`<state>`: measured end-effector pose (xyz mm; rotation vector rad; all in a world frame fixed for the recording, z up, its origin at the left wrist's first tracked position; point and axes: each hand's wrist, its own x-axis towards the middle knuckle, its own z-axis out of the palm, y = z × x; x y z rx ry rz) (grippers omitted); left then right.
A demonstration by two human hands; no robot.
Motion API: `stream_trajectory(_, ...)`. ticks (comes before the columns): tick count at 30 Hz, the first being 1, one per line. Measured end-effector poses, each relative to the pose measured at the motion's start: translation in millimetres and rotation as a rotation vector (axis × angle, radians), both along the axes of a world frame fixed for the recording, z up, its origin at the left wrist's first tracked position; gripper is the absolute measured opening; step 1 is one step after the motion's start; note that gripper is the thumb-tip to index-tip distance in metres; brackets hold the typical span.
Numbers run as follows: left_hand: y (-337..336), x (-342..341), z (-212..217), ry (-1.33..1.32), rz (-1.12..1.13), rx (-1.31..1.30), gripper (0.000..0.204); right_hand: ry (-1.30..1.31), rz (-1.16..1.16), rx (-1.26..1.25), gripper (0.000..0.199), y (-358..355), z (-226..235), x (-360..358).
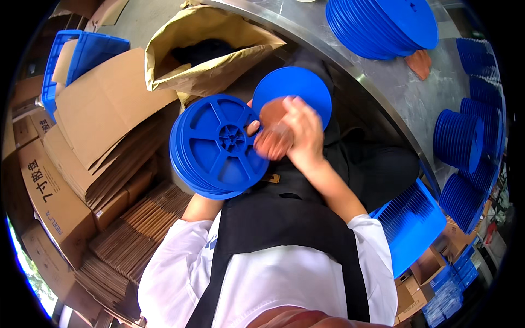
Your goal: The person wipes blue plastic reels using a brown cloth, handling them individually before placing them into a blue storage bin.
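Reels point(210, 147) seemed light, stiff, best held by the rim; left hand point(252, 128) gripped them, right hand point(304, 134) clutched brown cloth point(273, 143).

I'd call the place I'm watching a workshop or small factory floor. On my feed a metal-topped bench point(391, 95) carries stack after stack of identical blue plastic reels point(372, 33), far more than a home or office would keep. Flattened cardboard point(139, 227) piles up on the left, near printed cartons point(60, 197), a blue crate point(101, 52) and an open yellowish sack point(235, 71). The person wears a black apron point(287, 227).
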<state>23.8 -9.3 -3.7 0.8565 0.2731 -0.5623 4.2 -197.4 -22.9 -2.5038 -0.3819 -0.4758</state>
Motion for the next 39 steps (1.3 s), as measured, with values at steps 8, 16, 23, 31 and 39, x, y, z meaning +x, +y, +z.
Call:
stream_trajectory(8,-6,17,-4,-0.042,-0.02,0.005,0.054,-0.01,-0.331,0.124,0.057,-59,-11,30)
stream_trajectory(16,8,-9,1,0.039,-0.017,0.0,0.054,0.093,0.33,0.107,0.026,10,11,29)
stream_trajectory(23,1,0,-8,0.061,-0.031,-0.052,0.053,-0.102,0.191,0.035,0.021,-65,-20,-1)
stream_trajectory(31,-2,9,7,0.124,0.108,0.058,0.051,0.327,-0.399,1.597,0.05,-53,9,9)
stream_trajectory(39,-22,18,-3,-0.084,-0.004,-0.026,0.044,0.468,-0.201,1.361,0.049,32,-26,17)
